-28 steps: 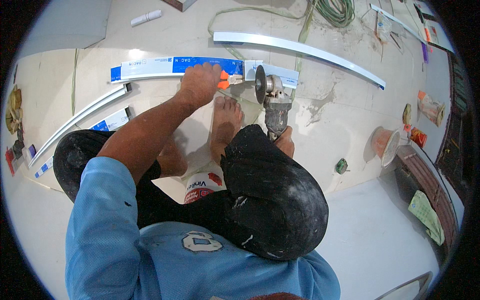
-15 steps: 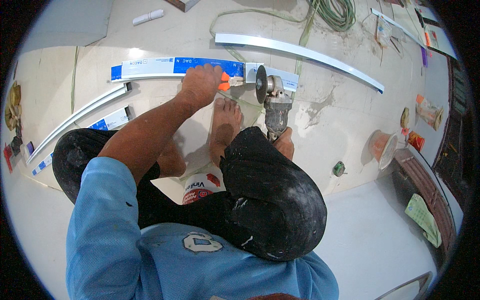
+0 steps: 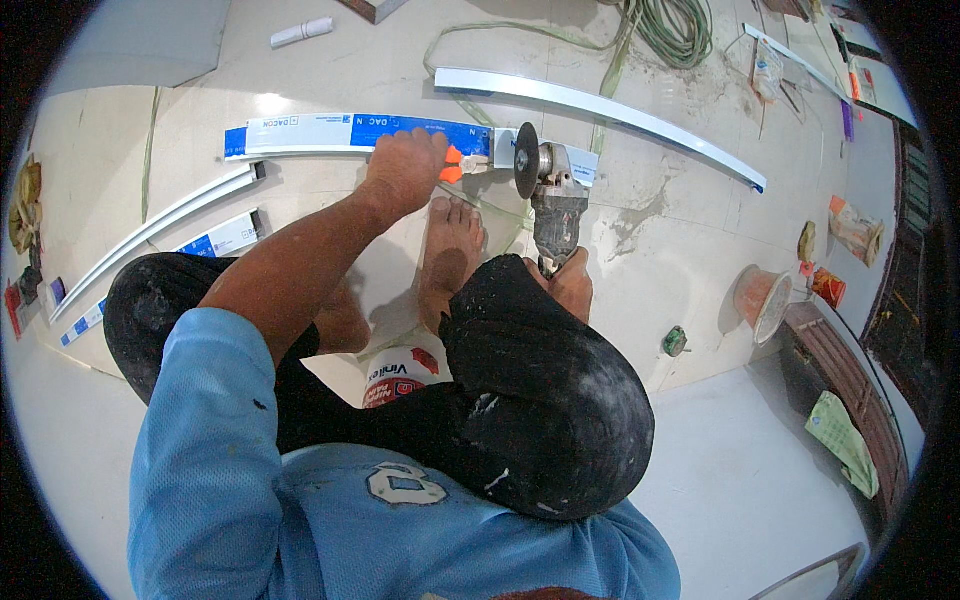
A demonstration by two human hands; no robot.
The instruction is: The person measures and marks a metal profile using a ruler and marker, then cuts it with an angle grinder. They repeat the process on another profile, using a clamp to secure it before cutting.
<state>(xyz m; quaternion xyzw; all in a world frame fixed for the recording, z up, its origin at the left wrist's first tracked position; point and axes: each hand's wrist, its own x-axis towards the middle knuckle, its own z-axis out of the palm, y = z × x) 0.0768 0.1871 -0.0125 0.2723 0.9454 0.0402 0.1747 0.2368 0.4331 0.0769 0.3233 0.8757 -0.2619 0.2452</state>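
My left hand (image 3: 407,165) is closed at the near edge of a white profile strip with blue film (image 3: 300,136). From it sticks out a tool with an orange grip and a pale metal end (image 3: 453,166); its exact kind is unclear. My right hand (image 3: 572,288) wraps the rear of an angle grinder (image 3: 560,220), partly hidden by my knee. The grinder's dark disc (image 3: 526,160) stands upright over the strip, near its right part. I cannot tell whether the disc spins or touches. My bare foot (image 3: 450,250) rests on the floor just below the strip.
A long white profile (image 3: 600,105) lies beyond. More profiles (image 3: 160,230) are at the left. A green hose coil (image 3: 675,30) lies far back. A paint bucket (image 3: 400,375) is between my legs; a tipped tub (image 3: 763,302) and a small green object (image 3: 675,341) are at the right.
Almost nothing differs. The grinder and my right hand have shifted very slightly right, with the whole view drifting a little; both grips stay the same.
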